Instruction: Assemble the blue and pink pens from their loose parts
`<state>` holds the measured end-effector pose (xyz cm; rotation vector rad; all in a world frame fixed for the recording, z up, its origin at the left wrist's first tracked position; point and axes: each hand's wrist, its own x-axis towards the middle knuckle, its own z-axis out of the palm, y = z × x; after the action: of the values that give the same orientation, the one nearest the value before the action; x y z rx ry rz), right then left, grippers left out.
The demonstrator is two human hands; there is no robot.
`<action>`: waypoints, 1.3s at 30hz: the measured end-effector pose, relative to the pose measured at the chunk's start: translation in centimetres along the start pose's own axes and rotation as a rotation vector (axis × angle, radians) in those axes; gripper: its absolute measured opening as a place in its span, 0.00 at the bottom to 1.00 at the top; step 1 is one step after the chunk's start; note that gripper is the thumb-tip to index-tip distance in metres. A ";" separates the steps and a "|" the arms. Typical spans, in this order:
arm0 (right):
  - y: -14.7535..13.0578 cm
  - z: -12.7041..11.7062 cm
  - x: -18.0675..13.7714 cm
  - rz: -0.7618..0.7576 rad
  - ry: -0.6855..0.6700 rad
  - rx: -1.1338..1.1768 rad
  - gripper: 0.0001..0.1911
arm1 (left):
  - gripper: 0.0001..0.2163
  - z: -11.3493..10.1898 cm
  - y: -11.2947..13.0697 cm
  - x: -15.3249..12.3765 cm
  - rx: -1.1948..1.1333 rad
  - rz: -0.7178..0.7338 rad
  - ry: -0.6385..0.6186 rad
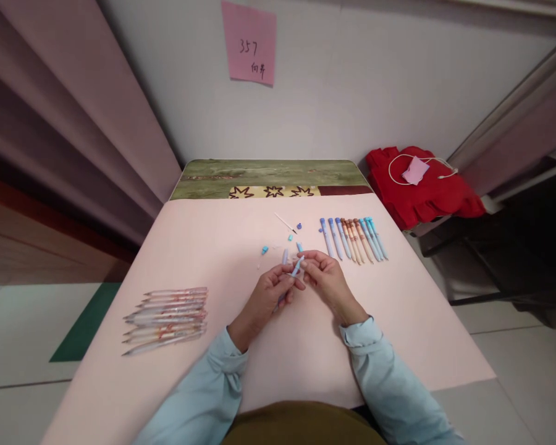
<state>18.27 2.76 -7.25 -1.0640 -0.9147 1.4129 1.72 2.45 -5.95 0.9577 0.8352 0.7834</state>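
My left hand (264, 293) and my right hand (328, 281) meet above the middle of the table. Between their fingertips is a pale blue pen part (297, 266), tilted, which both hands grip. A pale violet pen tube (285, 256) shows just beyond my left fingers; whether that hand also holds it, I cannot tell. Just past my right fingertips is a bright blue pen piece (299, 246). Scattered beyond the hands are a thin refill (285, 222), a dark blue cap (299, 226), a small turquoise piece (290, 237) and a turquoise cap (264, 250).
To the right, several pens (354, 240) with blue, brown and turquoise tops lie in a row. Several clear-barrelled pens (167, 318) are stacked at the left. A pink cloth (204, 228) covers the table. Beyond its right edge is a red bag (426, 191) with a white cord.
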 end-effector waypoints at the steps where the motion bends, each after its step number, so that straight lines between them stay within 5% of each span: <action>1: 0.0 0.0 0.0 -0.008 -0.011 -0.014 0.17 | 0.11 -0.1 -0.1 0.0 -0.020 0.004 0.003; 12: 0.0 0.7 -0.5 0.038 -0.159 -0.086 0.16 | 0.12 0.0 -0.1 -0.1 -0.062 -0.002 0.020; 21: -0.3 -1.5 0.4 -0.225 0.500 -0.342 0.16 | 0.13 -1.7 0.9 0.7 -0.273 0.132 0.270; 28: 0.5 -1.3 0.1 -0.278 0.296 -0.868 0.10 | 0.11 -3.2 1.5 0.9 -0.378 0.261 0.442; 35: -0.5 -0.9 0.7 -0.342 0.318 -1.037 0.11 | 0.11 -3.4 1.4 1.1 -0.404 0.271 0.459; 39: -2.2 0.3 3.1 -0.375 0.204 -1.280 0.11 | 0.12 -3.4 1.4 1.2 -0.382 0.273 0.449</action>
<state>18.62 6.05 -5.46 -1.7576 -1.8067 0.2647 -0.96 5.29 -6.11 0.5629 0.9021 1.3733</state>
